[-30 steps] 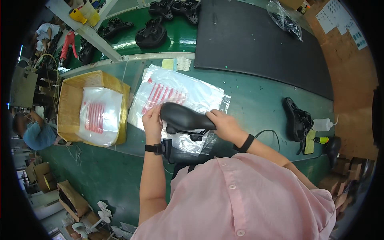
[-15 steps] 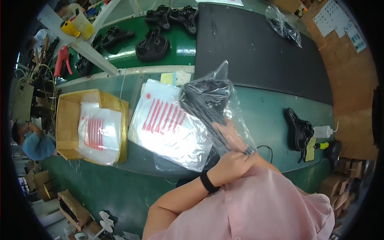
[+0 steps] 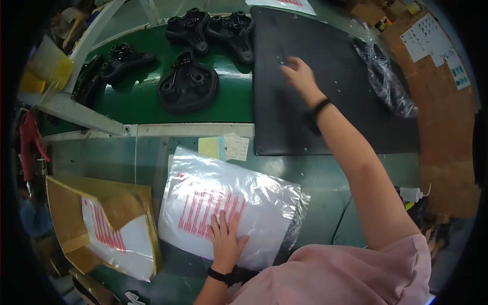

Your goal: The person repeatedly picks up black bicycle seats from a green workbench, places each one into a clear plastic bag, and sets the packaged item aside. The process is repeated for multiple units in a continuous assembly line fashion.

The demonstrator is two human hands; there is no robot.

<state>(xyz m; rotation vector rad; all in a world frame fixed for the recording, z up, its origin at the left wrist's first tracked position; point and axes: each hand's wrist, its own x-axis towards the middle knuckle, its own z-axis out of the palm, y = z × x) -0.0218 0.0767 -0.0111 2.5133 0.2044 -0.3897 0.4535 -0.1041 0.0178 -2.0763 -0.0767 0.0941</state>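
Observation:
My left hand (image 3: 226,241) lies with fingers spread on a stack of clear plastic bags (image 3: 267,208) with red printing. My right hand (image 3: 301,79) is stretched out over a black mat (image 3: 333,86), slightly blurred, its fingers apart and nothing visible in them. Right of that hand, at the mat's far right, lies a dark bicycle saddle in a clear bag (image 3: 384,76); whether a second one is under the film I cannot tell. Left of the mat, several black bicycle saddles (image 3: 188,89) rest on a green belt (image 3: 137,99), most with their undersides and springs up.
A cut-open cardboard box (image 3: 122,203) with more printed bags stands at the left. Paper slips (image 3: 236,147) lie behind the bag stack. A white frame post (image 3: 84,111) crosses at the left. A squeeze bottle (image 3: 412,194) and a wooden panel (image 3: 439,127) are at the right.
The bagged saddle that both hands held is out of them. My left hand has come down on the bag stack, and my right arm has reached forward over the mat. The view has shifted.

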